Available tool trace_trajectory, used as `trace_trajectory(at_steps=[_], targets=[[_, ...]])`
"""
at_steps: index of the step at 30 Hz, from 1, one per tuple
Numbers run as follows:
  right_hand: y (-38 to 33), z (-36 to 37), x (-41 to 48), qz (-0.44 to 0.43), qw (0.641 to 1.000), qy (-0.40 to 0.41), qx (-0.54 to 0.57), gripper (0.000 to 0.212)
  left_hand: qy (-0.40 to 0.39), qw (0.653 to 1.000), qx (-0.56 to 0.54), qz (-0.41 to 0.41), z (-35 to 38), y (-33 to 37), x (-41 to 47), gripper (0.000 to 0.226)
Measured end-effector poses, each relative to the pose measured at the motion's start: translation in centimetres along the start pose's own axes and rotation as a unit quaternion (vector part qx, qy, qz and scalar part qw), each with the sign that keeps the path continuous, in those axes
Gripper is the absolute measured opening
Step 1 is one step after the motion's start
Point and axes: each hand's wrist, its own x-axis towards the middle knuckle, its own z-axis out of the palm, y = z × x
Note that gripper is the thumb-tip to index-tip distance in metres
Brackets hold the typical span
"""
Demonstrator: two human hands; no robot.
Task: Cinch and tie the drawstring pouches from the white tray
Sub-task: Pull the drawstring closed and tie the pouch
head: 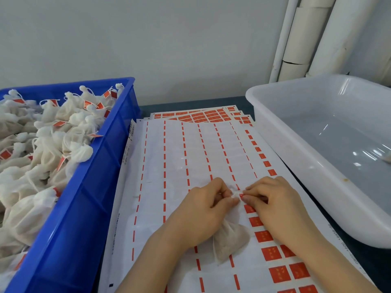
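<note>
Two hands meet over a big white sheet of stickers (pixel 179 155) on the table. The left hand (pixel 203 210) has its fingers curled, and its thumb and fingertips pinch the bunched top of a small cloth pouch (pixel 230 240). The right hand (pixel 273 206) is curled too. Its fingertips pinch the same top from the other side, where a tiny bit of red shows. The two sets of fingertips almost touch. I cannot see the string well enough to say how it is tied.

The pouch lies on the sheet between the two wrists. Its fat end points back at the person.

Rows of red stickers (pixel 273 252) run down the right side of the sheet, under the right hand. More sticker sheets peek out at the far end.

On the right stands the white tray (pixel 306 161), close beside the sheet. On the left stands a blue bin (pixel 84 197). It is piled high with white pouches (pixel 42 144) that have red tags. White pipes (pixel 306 39) go up the grey wall behind the tray.
</note>
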Motion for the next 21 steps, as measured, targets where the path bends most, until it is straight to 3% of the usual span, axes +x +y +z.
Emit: trace_trajectory(at_steps=[5,12,21], targets=[[-0.5,0.3,-0.3,-0.005,0.997,0.023,-0.070,0.019,0.001,1.000,0.022,0.000,0.2,0.0,-0.1,0.014],[-0.6,-0.1,0.2,0.046,0.998,0.030,0.022,0.015,-0.003,1.000,0.028,0.012,0.3,0.0,-0.4,0.012],[-0.3,-0.7,0.0,-0.029,0.995,-0.038,-0.082,0.028,0.007,0.999,-0.039,0.015,0.1,0.1,-0.2,0.019]])
